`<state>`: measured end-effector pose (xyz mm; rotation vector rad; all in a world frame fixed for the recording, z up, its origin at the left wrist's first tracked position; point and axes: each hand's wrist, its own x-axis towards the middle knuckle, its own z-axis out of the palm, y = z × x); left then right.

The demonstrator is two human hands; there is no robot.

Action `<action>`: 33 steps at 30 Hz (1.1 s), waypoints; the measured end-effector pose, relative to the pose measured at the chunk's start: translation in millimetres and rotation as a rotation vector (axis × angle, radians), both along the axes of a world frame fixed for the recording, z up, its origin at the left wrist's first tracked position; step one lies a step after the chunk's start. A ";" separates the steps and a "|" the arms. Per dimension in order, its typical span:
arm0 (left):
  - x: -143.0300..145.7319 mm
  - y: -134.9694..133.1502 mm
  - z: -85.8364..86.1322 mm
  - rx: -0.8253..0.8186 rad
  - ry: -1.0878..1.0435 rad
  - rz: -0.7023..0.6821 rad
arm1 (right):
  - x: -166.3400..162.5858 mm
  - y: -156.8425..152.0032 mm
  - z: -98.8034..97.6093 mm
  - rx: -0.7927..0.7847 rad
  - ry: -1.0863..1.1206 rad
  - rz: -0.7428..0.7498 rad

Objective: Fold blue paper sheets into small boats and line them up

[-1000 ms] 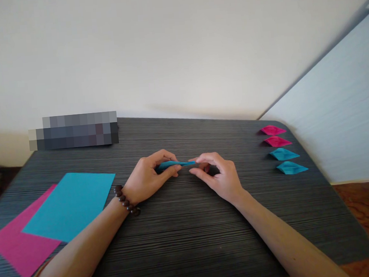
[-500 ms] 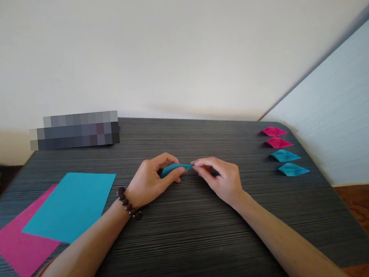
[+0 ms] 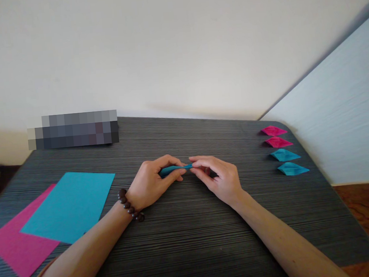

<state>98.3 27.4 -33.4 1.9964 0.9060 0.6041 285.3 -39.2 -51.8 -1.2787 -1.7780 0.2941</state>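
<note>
A small folded blue paper piece is held just above the middle of the dark striped table. My left hand, with a brown bead bracelet at the wrist, is closed around the piece's left end. My right hand pinches its right tip between thumb and fingers. Most of the paper is hidden between my fingers.
A flat blue sheet lies over a pink sheet at the left. Two pink folded boats and two blue folded boats line the right edge beside a white panel. A blurred dark object sits at the back left.
My two hands have drawn closer together along the blue piece, so less of the paper shows between them. Everything else on the table stays where it was.
</note>
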 end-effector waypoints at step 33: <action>-3.1 -0.8 -15.1 0.553 0.050 -0.092 | -0.7 0.0 1.3 -0.138 -0.069 0.029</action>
